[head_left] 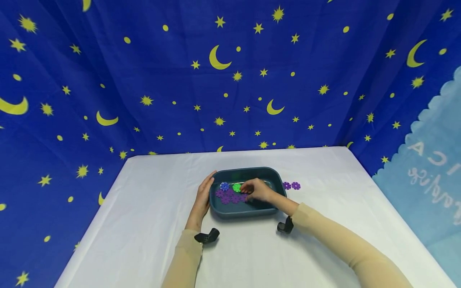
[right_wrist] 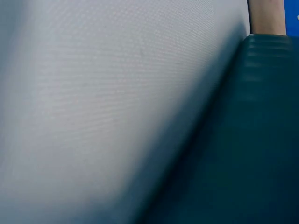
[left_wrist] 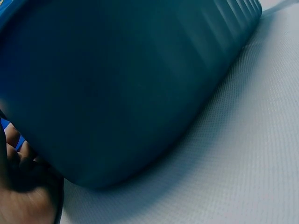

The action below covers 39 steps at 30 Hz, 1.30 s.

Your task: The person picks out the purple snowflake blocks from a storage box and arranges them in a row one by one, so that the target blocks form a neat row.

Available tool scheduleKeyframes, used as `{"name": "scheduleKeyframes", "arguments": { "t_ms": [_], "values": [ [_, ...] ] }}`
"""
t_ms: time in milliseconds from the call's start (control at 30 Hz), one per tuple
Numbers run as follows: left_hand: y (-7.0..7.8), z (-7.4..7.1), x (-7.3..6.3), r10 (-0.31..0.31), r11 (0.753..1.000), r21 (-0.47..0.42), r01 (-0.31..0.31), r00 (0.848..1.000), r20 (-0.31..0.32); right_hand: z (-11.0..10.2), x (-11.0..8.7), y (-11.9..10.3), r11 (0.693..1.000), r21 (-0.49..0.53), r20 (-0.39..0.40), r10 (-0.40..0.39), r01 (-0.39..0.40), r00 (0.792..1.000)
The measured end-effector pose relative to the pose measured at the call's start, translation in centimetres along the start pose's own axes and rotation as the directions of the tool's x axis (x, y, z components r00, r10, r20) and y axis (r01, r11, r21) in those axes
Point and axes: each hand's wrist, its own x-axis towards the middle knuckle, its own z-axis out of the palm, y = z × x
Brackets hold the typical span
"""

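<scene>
My left hand [head_left: 202, 199] lies along the left end of a dark teal plastic tub [head_left: 248, 214], its fingers against the outer wall and up at the rim. In the left wrist view, part of that hand [left_wrist: 28, 200] shows beside the tub's wall [left_wrist: 131, 93]. Inside the tub, my right hand [head_left: 258, 190] reaches down with bent fingers, thumb apart from them, right beside a green snowflake disc [head_left: 236, 187]. A blue snowflake disc [head_left: 224, 186] and several purple snowflake discs [head_left: 230, 197] lie left of these fingers. The right wrist view hides the fingers behind the tub wall [right_wrist: 243, 140].
Two purple snowflake discs [head_left: 295, 185] lie on the white-covered table [head_left: 324, 172], just right of the tub. A blue curtain [head_left: 245, 120] with stars and moons hangs behind and at the sides. Black wrist cameras [head_left: 207, 236] sit on both forearms.
</scene>
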Motion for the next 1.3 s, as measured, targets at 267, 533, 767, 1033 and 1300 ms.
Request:
{"name": "scheduleKeyframes", "arguments": {
  "t_ms": [267, 533, 767, 1033, 1300],
  "values": [
    [0.29, -0.17, -0.02, 0.015, 1.000, -0.006, -0.015, 1.000, -0.001, 0.08, 0.22, -0.18, 0.995, -0.088, 0.051, -0.039, 0.043, 0.998],
    [0.33, 0.03, -0.12, 0.011, 1.000, -0.006, -0.011, 1.000, 0.010, 0.12, 0.04, -0.13, 0.992, -0.128, 0.010, -0.003, 0.005, 1.000],
    [0.36, -0.15, -0.29, 0.005, 1.000, -0.003, -0.005, 1.000, 0.020, 0.30, 0.00, -0.10, 0.985, -0.174, -0.015, -0.011, 0.008, 1.000],
    [0.27, -0.13, -0.23, 0.005, 1.000, 0.021, -0.005, 1.000, 0.003, 0.34, -0.10, 0.14, 0.983, -0.175, -0.077, -0.068, 0.054, 0.995],
    [0.39, 0.11, -0.35, -0.003, 1.000, -0.003, 0.003, 1.000, 0.024, -0.13, -0.60, 0.10, 0.994, -0.087, -0.179, -0.074, 0.059, 0.981]
  ]
}}
